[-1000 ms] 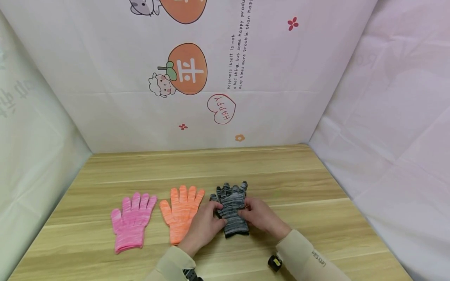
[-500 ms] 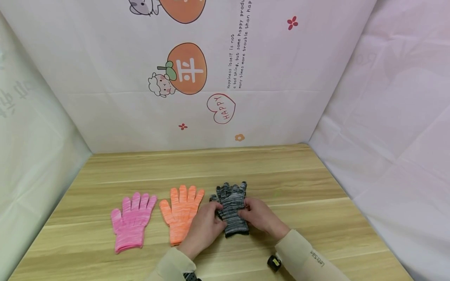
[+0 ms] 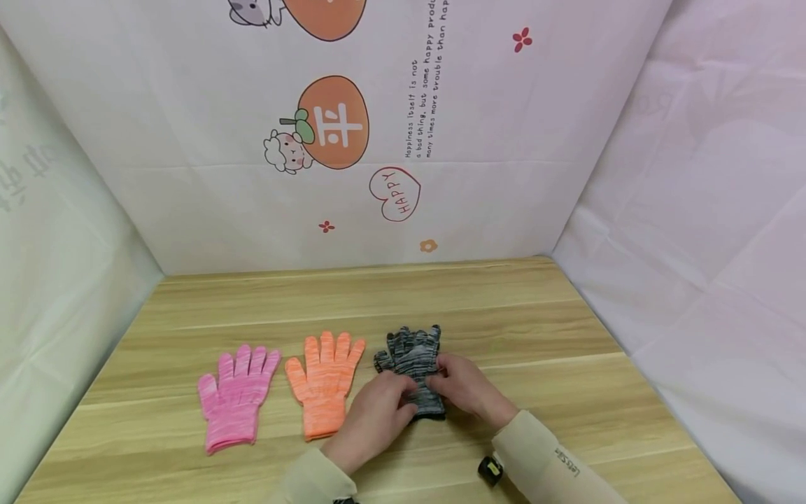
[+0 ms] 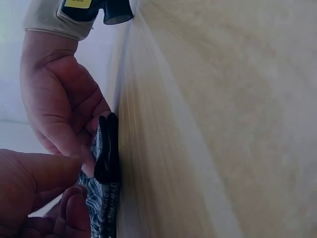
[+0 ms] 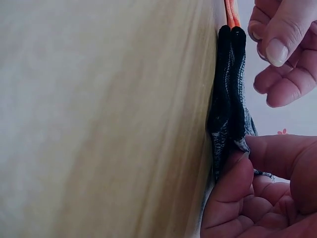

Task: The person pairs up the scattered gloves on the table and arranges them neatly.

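A black-and-grey knit glove point(image 3: 420, 360) lies on the table, its fingers pointing away and its black cuff toward me. My right hand point(image 3: 469, 388) is at the glove's right edge; the right wrist view shows its thumb and forefinger pinching the fabric near the cuff point(image 5: 231, 74). Over the glove's lower left side is my left hand point(image 3: 378, 416), hiding part of the cuff in the head view. Its loosely bent fingers point(image 5: 285, 42) hover apart from the glove in the right wrist view.
An orange glove point(image 3: 325, 385) lies flat left of the black-and-grey one, with a pink glove point(image 3: 238, 399) farther left. White printed cloth point(image 3: 478, 175) walls in the wooden table point(image 3: 535, 315) at the back and both sides.
My left hand has let go of the glove's left edge and shifted right, over the cuff. The right hand stays at the right edge, and the glove has barely moved.
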The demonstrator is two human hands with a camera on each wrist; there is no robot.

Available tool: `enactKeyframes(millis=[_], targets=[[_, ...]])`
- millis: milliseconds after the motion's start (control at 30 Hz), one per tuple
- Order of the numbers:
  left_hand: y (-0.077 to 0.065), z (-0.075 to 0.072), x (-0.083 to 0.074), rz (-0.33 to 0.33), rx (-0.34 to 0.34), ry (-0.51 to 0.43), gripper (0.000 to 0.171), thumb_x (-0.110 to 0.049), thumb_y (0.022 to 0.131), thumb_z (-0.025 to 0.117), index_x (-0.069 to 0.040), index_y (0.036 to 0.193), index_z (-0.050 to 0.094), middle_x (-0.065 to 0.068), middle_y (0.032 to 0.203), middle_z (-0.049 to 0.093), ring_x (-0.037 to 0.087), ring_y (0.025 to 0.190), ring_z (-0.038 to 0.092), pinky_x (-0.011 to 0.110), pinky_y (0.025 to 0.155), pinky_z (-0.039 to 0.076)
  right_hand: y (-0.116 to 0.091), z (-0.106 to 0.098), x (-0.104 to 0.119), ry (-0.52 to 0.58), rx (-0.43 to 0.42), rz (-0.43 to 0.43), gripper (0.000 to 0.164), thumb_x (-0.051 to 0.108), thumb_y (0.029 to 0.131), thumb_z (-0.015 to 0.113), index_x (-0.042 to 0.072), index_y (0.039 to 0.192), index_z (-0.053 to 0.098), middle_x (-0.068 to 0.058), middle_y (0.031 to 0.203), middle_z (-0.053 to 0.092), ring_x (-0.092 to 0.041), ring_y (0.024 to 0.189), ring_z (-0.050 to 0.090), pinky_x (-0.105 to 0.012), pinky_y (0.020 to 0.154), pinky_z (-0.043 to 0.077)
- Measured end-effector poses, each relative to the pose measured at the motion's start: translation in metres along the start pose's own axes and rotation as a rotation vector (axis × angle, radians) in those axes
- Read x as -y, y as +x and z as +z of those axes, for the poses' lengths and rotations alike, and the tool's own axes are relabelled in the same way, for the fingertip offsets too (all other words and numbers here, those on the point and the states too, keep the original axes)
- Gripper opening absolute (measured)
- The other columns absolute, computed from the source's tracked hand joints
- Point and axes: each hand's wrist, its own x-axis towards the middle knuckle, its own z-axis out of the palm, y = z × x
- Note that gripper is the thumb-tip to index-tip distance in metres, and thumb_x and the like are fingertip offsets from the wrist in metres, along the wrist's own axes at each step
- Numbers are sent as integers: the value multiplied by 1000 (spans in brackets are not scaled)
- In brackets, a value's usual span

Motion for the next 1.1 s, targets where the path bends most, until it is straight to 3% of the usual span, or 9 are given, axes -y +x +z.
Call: enactKeyframes(millis=[100,267,667,800,900,1100], targets=[[2,2,-1,87,24,42,16,-17,92,78,-14,108,79,-4,99,73,5,88,59,26,77,53,0,0,0,9,3,8,20,13,95,69,7,82,55,1,68,52,-12,59,48,-25,53,38],[1,5,-2,161,31,103,16,-18,90,81,-17,105,81,-7,98,74,7,93,62,27,82,54,1,0,-1,7,2,14,21,13,94,69,8,81,53,2,67,50,-12,58,47,-24,53,37],[-1,9,-5,218,26,252,15,-14,87,83,-23,99,82,-10,92,70,6,88,63,22,74,54,1,-1,-1,-6,1,4,25,13,94,69,8,79,51,3,66,48,-12,58,45,-25,53,36],[-1,9,-5,211,36,236,13,-14,89,81,-21,100,82,-8,93,71,6,87,63,22,74,54,2,-6,-2,20,39,33,25,17,95,70,7,81,52,1,68,52,-13,59,48,-26,54,39],[0,8,-3,190,62,191,14,-16,92,77,-18,105,82,-6,97,72,7,90,64,24,77,55,5,-11,-4,94,53,88,23,21,97,70,6,86,57,-3,74,59,-16,65,56,-28,59,49],[1,3,1,168,117,115,18,-18,96,74,-15,112,81,-4,104,75,10,98,67,29,86,56,18,-20,-5,246,13,204,23,27,99,70,6,93,63,-8,86,66,-19,77,64,-31,69,57]])
